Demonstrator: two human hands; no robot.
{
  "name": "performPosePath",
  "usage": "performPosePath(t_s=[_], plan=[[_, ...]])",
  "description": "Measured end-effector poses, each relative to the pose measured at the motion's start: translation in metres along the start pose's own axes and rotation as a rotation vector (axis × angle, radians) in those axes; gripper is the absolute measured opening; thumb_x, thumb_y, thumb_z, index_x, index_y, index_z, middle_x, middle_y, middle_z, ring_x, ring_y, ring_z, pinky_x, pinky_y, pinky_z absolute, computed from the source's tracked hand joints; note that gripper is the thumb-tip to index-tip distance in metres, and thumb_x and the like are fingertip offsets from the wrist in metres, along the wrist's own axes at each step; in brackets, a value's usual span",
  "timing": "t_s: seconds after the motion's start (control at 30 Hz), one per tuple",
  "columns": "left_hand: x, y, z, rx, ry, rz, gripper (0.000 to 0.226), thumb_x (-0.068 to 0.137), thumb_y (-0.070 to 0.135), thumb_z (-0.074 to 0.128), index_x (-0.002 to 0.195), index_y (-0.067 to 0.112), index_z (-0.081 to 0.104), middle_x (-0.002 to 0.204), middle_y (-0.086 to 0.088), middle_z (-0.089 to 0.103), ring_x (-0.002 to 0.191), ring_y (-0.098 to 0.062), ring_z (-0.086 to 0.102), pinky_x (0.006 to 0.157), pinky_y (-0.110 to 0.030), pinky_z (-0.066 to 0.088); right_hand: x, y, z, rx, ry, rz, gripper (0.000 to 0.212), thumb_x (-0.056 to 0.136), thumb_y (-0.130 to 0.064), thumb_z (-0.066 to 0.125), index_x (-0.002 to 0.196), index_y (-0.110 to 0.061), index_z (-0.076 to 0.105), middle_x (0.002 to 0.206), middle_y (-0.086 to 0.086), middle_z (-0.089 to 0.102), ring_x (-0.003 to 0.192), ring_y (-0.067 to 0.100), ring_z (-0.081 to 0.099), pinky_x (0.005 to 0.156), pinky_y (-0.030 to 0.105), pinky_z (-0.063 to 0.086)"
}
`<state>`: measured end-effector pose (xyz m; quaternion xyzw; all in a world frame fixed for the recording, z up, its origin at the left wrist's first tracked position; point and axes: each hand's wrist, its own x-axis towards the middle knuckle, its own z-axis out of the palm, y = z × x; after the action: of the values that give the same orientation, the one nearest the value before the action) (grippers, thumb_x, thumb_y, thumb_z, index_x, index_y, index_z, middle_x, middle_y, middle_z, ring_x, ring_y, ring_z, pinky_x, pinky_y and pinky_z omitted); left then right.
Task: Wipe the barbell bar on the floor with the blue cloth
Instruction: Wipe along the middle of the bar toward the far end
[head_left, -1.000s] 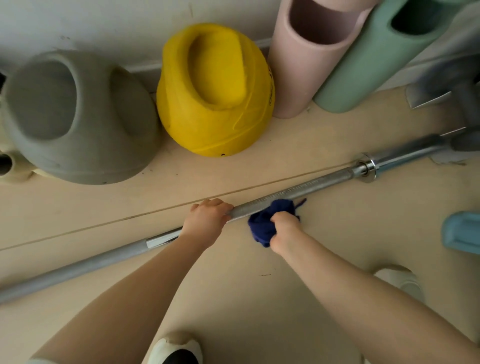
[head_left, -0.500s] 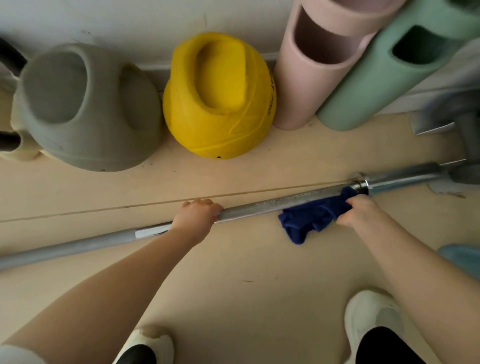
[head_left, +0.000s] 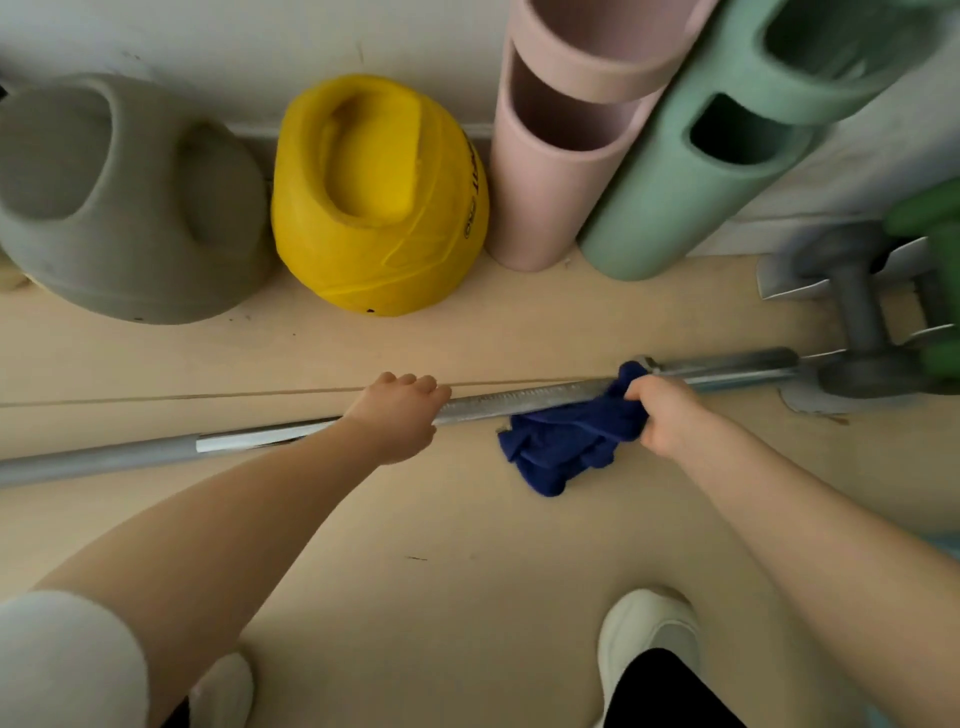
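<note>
**Asker:** Blue is the cloth's colour, yes? Where is it sitting against the barbell bar?

**Describer:** The blue cloth (head_left: 571, 441) is lying bunched against the near side of the barbell bar (head_left: 519, 402), with one end wrapping over the bar just short of its collar. The right hand (head_left: 667, 415) is gripping that end, fingers curling around cloth and bar together. The rest of the cloth is trailing onto the wooden floor (head_left: 467, 545) toward the person.

**Asker:** How is the bar running?

**Describer:** Its long axis is crossing the view from low left to slightly higher right. The left hand (head_left: 397, 415) is closing over the bar toward its middle, steadying it. The right hand is the nearer one to the collar, so any further wiping looks likely to run back along the bar toward the left hand.

**Asker:** What is sitting around the bar?

**Describer:** Beyond the bar, against the wall, a grey kettlebell (head_left: 119, 202) and a yellow kettlebell (head_left: 379, 202) are resting, then a pink foam roller (head_left: 550, 171) and a green foam roller (head_left: 701, 171) are leaning. Grey dumbbells (head_left: 857, 312) are crowding the bar's right end, touching or nearly so; I cannot tell which. On the near side, white shoes (head_left: 649, 629) are standing well apart from the bar. Between the two hands, nothing is blocking the shaft.
</note>
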<state>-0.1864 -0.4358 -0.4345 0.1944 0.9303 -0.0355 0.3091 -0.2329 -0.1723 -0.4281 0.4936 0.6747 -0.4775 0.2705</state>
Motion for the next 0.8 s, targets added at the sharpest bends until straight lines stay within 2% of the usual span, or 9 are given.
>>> performPosePath(t_s=[0.07,0.17,0.27,0.33,0.4,0.5,0.67,0.73,0.8], plan=[[0.013,0.019,-0.007,-0.047,0.014,-0.015,0.044,0.097,0.031,0.044,0.139,0.020,0.037,0.130,-0.005,0.049,0.116,-0.026,0.050,0.094,-0.035,0.040,-0.004,-0.014,-0.011,-0.114,0.072,-0.236,0.004,0.085,-0.006,0.047,0.082,-0.005,0.049,0.096,0.013,0.052,0.091,0.024,0.050,0.077,0.034,0.040],[0.025,0.032,-0.011,-0.066,0.016,-0.118,0.034,0.099,0.026,0.043,0.132,0.018,0.045,0.121,-0.008,0.053,0.111,-0.029,0.053,0.091,-0.035,0.041,-0.014,-0.030,-0.019,-0.336,0.227,-0.758,0.017,0.091,-0.012,0.045,0.105,-0.003,0.050,0.103,0.017,0.059,0.095,0.031,0.055,0.084,0.040,0.044],[0.023,0.035,-0.009,-0.067,0.013,-0.183,0.032,0.097,0.018,0.045,0.129,0.017,0.048,0.120,-0.008,0.052,0.111,-0.029,0.051,0.089,-0.035,0.041,-0.007,-0.026,-0.014,-0.670,0.143,-1.044,0.030,0.093,-0.016,0.046,0.121,-0.004,0.047,0.111,0.020,0.062,0.100,0.037,0.058,0.082,0.042,0.045],[0.020,0.038,-0.006,-0.047,0.028,-0.200,0.033,0.094,0.011,0.046,0.127,0.017,0.049,0.118,-0.008,0.051,0.108,-0.028,0.052,0.087,-0.035,0.042,0.003,-0.007,-0.004,-1.025,0.042,-1.104,0.029,0.094,-0.020,0.044,0.119,-0.007,0.049,0.109,0.017,0.063,0.100,0.037,0.057,0.083,0.042,0.042],[0.019,0.042,-0.003,-0.037,0.044,-0.224,0.035,0.091,0.006,0.047,0.124,0.017,0.051,0.116,-0.007,0.051,0.106,-0.027,0.053,0.086,-0.034,0.043,0.007,0.011,0.010,-1.309,0.025,-1.140,0.027,0.097,-0.023,0.039,0.118,-0.011,0.050,0.120,0.010,0.059,0.112,0.031,0.051,0.095,0.039,0.033],[0.019,0.048,-0.002,-0.042,0.055,-0.254,0.036,0.090,0.006,0.050,0.124,0.017,0.052,0.117,-0.005,0.051,0.107,-0.025,0.053,0.089,-0.033,0.043,-0.001,0.016,0.032,-1.331,0.015,-1.142,0.022,0.099,-0.018,0.035,0.114,-0.012,0.049,0.124,0.006,0.054,0.117,0.026,0.046,0.099,0.038,0.028],[0.014,0.061,0.003,-0.029,0.066,-0.320,0.034,0.090,0.008,0.051,0.123,0.014,0.049,0.118,-0.005,0.052,0.108,-0.024,0.054,0.086,-0.032,0.044,-0.008,0.021,0.040,-1.427,-0.197,-1.376,0.023,0.098,-0.018,0.038,0.119,-0.015,0.047,0.125,0.005,0.055,0.116,0.028,0.046,0.099,0.038,0.027],[0.013,0.066,0.004,-0.026,0.065,-0.347,0.034,0.090,0.007,0.049,0.123,0.014,0.048,0.119,-0.005,0.051,0.108,-0.024,0.054,0.085,-0.032,0.043,0.008,0.017,0.017,-1.490,-0.166,-1.417,0.031,0.090,-0.016,0.049,0.121,-0.020,0.046,0.124,0.002,0.055,0.115,0.027,0.049,0.104,0.039,0.024],[0.014,0.068,0.003,-0.033,0.064,-0.365,0.035,0.089,0.004,0.047,0.123,0.014,0.048,0.120,-0.005,0.051,0.108,-0.024,0.054,0.084,-0.031,0.043,0.026,0.004,-0.009,-1.527,-0.023,-1.321,0.033,0.087,-0.018,0.053,0.120,-0.022,0.048,0.122,0.003,0.056,0.113,0.028,0.051,0.108,0.043,0.020]])
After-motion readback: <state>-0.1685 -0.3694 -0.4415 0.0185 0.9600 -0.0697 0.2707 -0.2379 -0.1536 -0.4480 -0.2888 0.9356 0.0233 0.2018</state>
